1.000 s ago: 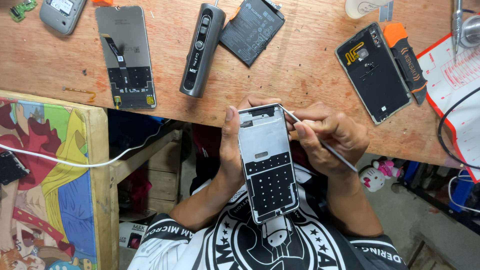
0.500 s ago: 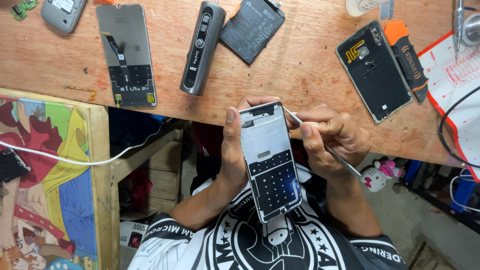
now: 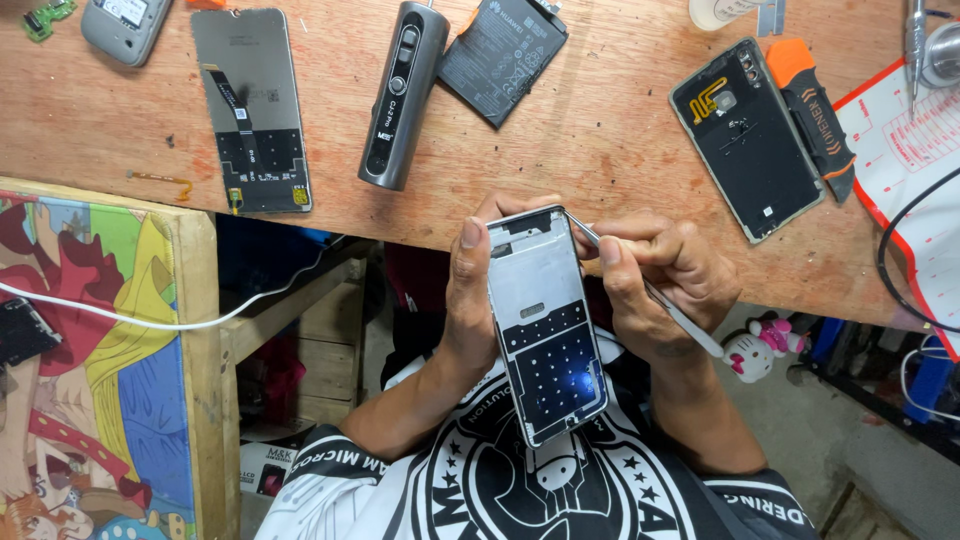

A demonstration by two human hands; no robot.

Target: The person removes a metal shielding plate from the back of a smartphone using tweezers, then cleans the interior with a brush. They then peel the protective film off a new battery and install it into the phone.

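At centre frame our left hand (image 3: 470, 300) wraps the phone frame (image 3: 547, 325) by its long edges, while our right hand (image 3: 660, 275) pinches thin metal tweezers (image 3: 650, 290) at its top corner. We judge the frame light, stiff, thin and easily bent, so edge grips suit it, just below the bench (image 3: 600, 150).

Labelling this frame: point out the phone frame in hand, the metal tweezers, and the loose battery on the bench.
phone frame (image 3: 545, 325), head view, on its bare middle plate.
metal tweezers (image 3: 583, 232), head view, on the tip section by the frame's top corner.
battery (image 3: 502, 60), head view, on the centre of its dark face.
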